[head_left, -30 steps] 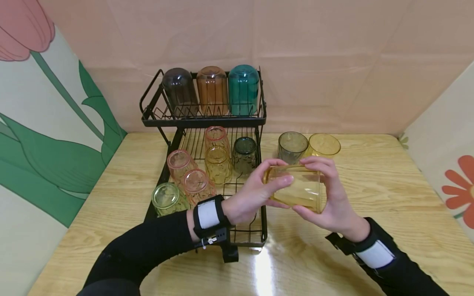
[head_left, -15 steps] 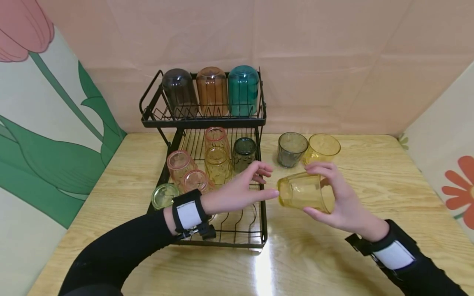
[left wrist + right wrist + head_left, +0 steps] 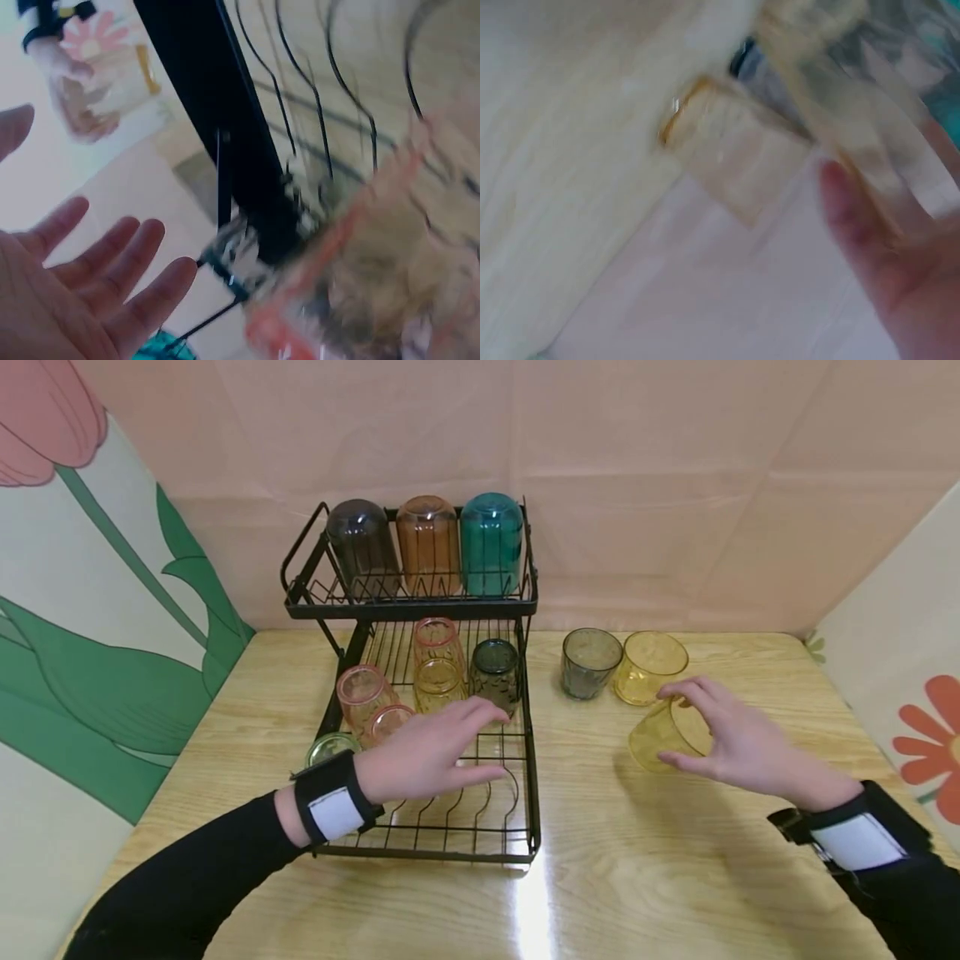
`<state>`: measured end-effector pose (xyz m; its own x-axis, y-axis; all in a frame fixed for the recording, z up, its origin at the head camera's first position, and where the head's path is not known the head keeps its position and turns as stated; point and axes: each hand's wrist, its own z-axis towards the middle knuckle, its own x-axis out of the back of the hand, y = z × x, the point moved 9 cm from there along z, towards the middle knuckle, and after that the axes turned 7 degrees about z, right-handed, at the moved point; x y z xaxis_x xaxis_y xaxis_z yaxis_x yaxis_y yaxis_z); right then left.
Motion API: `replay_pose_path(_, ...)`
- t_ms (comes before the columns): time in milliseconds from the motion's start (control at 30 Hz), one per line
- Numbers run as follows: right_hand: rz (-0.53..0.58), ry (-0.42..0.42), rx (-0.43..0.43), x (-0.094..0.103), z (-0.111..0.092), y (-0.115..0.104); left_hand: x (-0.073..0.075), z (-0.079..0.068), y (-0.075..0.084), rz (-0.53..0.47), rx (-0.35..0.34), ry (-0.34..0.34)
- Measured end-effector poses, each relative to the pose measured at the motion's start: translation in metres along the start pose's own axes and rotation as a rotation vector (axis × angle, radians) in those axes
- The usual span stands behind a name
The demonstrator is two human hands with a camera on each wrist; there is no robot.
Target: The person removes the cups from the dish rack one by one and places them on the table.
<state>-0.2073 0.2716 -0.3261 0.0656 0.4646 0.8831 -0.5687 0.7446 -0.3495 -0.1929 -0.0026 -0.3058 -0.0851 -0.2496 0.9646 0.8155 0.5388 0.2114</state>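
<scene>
My right hand [image 3: 742,739] grips a yellow glass [image 3: 649,737] between thumb and fingers, its mouth tilted toward the palm, above the table right of the rack. In the right wrist view the held glass [image 3: 832,75] is blurred, with the thumb along its side. Over the lower tier of a black wire rack [image 3: 420,855], my left hand [image 3: 420,752] holds nothing, fingers extended and thumb apart. It partly hides upside-down glasses: a pink glass [image 3: 388,722], a yellow glass [image 3: 438,683] and a green glass [image 3: 330,747]. The left wrist view shows its fingers [image 3: 135,255] spread.
A grey glass [image 3: 591,667] and another yellow glass [image 3: 649,672] stand mouth up at the table's back right. More inverted glasses fill the rack's lower back. Its upper tier carries a dark grey jar-like glass [image 3: 362,539], an amber one [image 3: 427,539] and a teal one [image 3: 491,539].
Both hands were on the yellow glass; the left has let go and drawn back left over the rack. My right hand has carried the glass rightward, tilting its mouth upward.
</scene>
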Motion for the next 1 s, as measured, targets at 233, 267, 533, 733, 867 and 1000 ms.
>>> replay_pose_path(233, -0.075, -0.251, -0.242, 0.003, 0.0, 0.05, 0.01, -0.011, -0.003, 0.201, -0.084, 0.07)
replay_pose_path(267, -0.082, -0.278, -0.265, 0.004, 0.001, 0.057, 0.011, -0.012, -0.005, 0.218, -0.081, 0.066)
replay_pose_path(533, -0.159, -0.337, -0.359, 0.019, 0.02, 0.11, 0.009, -0.018, -0.014, 0.272, -0.05, 0.025)
replay_pose_path(733, -0.153, -0.335, -0.419, 0.02, 0.033, 0.14, 0.009, -0.02, -0.016, 0.282, -0.052, 0.024)
replay_pose_path(867, -0.15, -0.338, -0.447, 0.016, 0.035, 0.154, 0.013, -0.023, -0.018, 0.275, -0.047, 0.035)
replay_pose_path(1000, -0.128, -0.342, -0.466, 0.012, 0.035, 0.162, 0.017, -0.027, -0.025, 0.274, -0.014, 0.032)
